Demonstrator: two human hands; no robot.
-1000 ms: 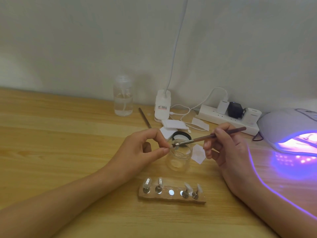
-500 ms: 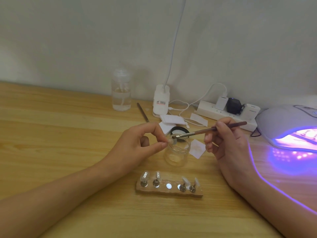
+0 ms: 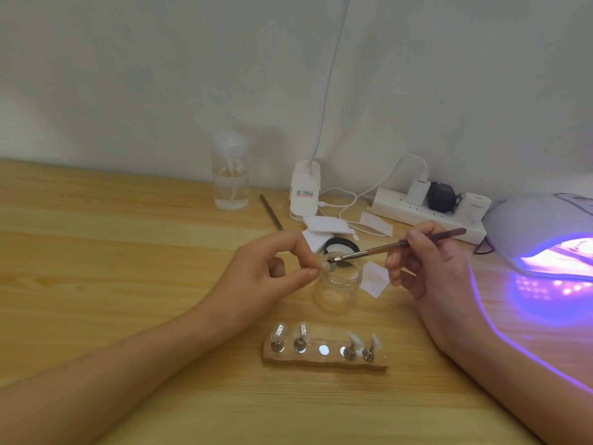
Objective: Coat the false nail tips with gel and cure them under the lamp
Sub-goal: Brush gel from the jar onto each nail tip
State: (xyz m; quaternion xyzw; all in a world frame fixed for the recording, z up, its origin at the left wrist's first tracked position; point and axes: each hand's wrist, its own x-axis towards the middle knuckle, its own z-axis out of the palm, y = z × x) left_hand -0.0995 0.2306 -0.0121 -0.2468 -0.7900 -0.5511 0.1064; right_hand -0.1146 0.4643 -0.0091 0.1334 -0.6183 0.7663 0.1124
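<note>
Centrally, L hand [image 3: 266,271] pinches one nail tip [image 3: 326,267] over open jar [image 3: 337,284], so drips fall inside; R hand [image 3: 426,261] grips brush [image 3: 385,248], bristles on tip. Four tips wait on holder [image 3: 324,356]; lamp [image 3: 545,236] lit nearby.

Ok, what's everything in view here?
Jar: one, clear, centre.
Lid: one, black, behind jar.
Held nail tip: one, pale, over jar.
Brush: one, brown, at that tip.
Holder block: one, tan, front centre.
Mounted nail tips: four, pale, on holder block.
Curing lamp: one, white, lit, far right.
Power strip: one, white, back right.
Pump bottle: one, clear, back left.
Lamp base: one, white, back centre.
Stick: one, brown, beside lamp base.
Pads: several, white, around lid.
Left hand: pinches held nail tip.
Right hand: holds brush.
</note>
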